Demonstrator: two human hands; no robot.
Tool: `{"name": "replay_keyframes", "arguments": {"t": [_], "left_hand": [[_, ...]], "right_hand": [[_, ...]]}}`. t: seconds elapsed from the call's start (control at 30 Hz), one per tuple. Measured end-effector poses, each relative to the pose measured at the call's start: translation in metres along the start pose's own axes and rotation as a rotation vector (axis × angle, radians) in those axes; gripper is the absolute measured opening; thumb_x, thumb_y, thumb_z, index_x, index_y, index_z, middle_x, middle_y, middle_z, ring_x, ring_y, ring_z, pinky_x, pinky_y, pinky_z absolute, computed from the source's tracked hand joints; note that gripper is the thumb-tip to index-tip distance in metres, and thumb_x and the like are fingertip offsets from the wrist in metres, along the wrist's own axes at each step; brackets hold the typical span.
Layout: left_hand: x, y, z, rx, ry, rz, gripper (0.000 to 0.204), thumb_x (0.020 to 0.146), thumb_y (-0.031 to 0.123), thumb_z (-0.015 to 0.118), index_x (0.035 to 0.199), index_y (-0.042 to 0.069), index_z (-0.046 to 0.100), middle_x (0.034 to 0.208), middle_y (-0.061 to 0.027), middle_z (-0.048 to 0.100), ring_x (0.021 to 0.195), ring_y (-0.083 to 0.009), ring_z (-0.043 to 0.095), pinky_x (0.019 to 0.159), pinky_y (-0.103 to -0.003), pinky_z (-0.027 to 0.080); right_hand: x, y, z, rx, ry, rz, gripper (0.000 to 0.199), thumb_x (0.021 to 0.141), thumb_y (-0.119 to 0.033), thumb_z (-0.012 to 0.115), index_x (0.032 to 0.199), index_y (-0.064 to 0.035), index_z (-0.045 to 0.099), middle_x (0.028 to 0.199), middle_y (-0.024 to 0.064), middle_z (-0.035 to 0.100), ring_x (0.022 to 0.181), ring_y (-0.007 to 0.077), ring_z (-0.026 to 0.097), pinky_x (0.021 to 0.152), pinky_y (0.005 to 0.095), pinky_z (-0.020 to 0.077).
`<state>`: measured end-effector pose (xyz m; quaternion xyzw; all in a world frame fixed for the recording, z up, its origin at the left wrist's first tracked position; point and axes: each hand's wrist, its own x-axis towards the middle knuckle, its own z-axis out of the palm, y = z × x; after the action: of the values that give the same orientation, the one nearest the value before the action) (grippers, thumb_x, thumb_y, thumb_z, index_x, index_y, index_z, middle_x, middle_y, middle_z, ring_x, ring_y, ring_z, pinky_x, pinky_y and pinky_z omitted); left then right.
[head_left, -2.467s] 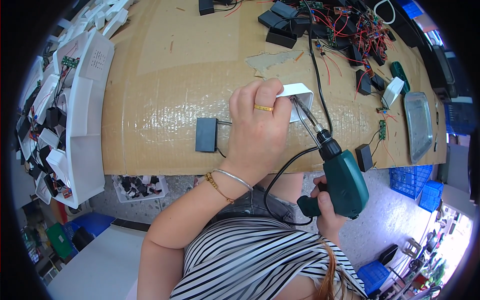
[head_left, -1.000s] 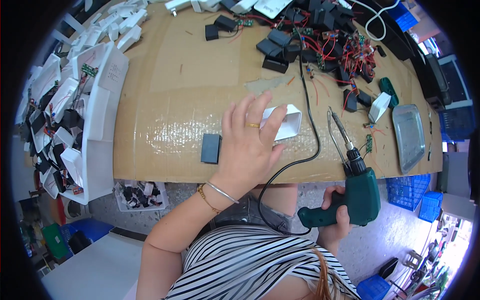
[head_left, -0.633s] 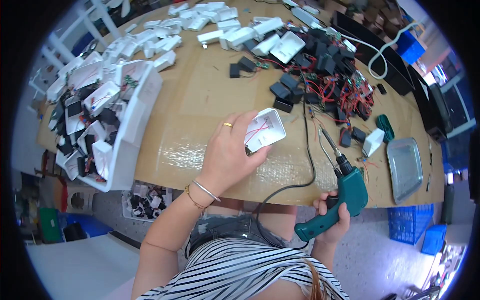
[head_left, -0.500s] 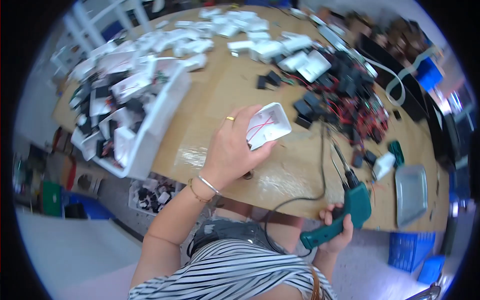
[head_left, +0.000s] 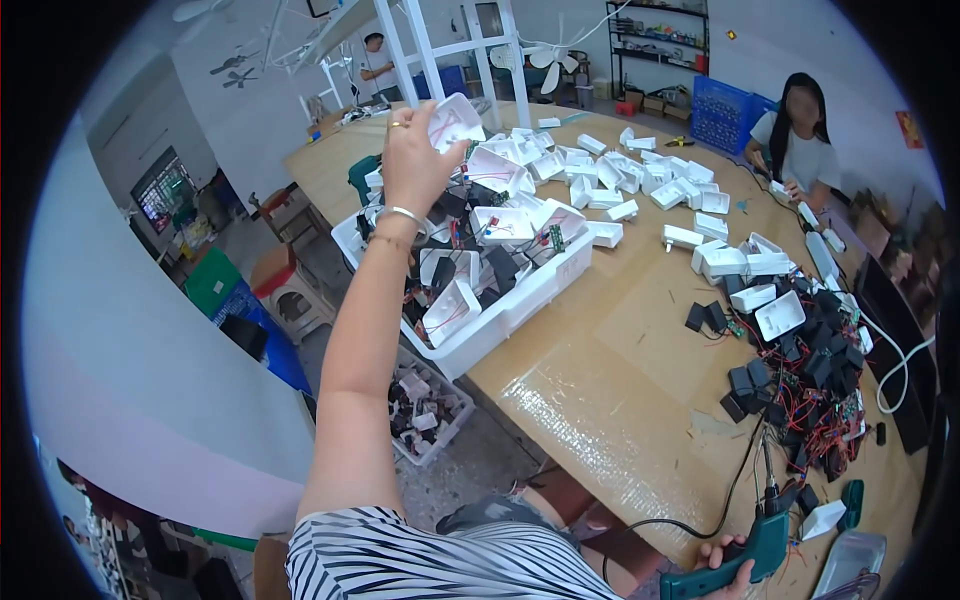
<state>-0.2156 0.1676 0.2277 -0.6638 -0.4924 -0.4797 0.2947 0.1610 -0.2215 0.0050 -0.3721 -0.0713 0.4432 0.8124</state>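
1. The left hand (head_left: 412, 165) grips a white case (head_left: 457, 120) between thumb and fingers; red wires show inside.
2. That case is over the far part of the bin (head_left: 530, 308); whether it touches the cases piled there, I cannot tell.
3. The right hand (head_left: 739, 578) is closed around the handle of the green soldering gun (head_left: 770, 543), by the worktop's near edge.
4. The bin, full of cases, boards and black boxes, sits at the worktop's left edge.
5. Loose white cases (head_left: 605, 178) spread toward the worktop's far edge.
6. A heap of black boxes and red wires (head_left: 815, 375) lies along its right edge.
7. A metal tray (head_left: 850, 562) lies at the near right corner.
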Motion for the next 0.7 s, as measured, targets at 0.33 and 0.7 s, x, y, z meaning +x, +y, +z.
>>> {"name": "replay_keyframes", "arguments": {"t": [0.33,0.7], "left_hand": [[0.021,-0.081,0.075,0.430,-0.100,0.076,0.066,0.070,0.062,0.054,0.107,0.008,0.060,0.108,-0.0186,0.059,0.109,-0.0339,0.050,0.091,-0.047,0.037],[-0.076,0.178,0.023,-0.628,-0.510,0.187,0.029,0.079,0.022,0.064,0.099,0.003,0.060,0.098,-0.0114,0.061,0.090,-0.0235,0.057,0.081,-0.032,0.043]], "right_hand": [[0.007,0.013,-0.009,0.131,-0.154,-0.094,0.034,0.088,-0.031,0.046,0.105,-0.0010,0.048,0.092,0.0132,0.051,0.059,0.0134,0.045,0.064,0.0295,0.0378],[0.019,0.011,0.007,0.079,-0.146,-0.079,0.043,0.081,-0.036,0.054,0.106,0.0001,0.050,0.094,0.0167,0.056,0.064,0.0152,0.050,0.071,0.0324,0.0384]]}}
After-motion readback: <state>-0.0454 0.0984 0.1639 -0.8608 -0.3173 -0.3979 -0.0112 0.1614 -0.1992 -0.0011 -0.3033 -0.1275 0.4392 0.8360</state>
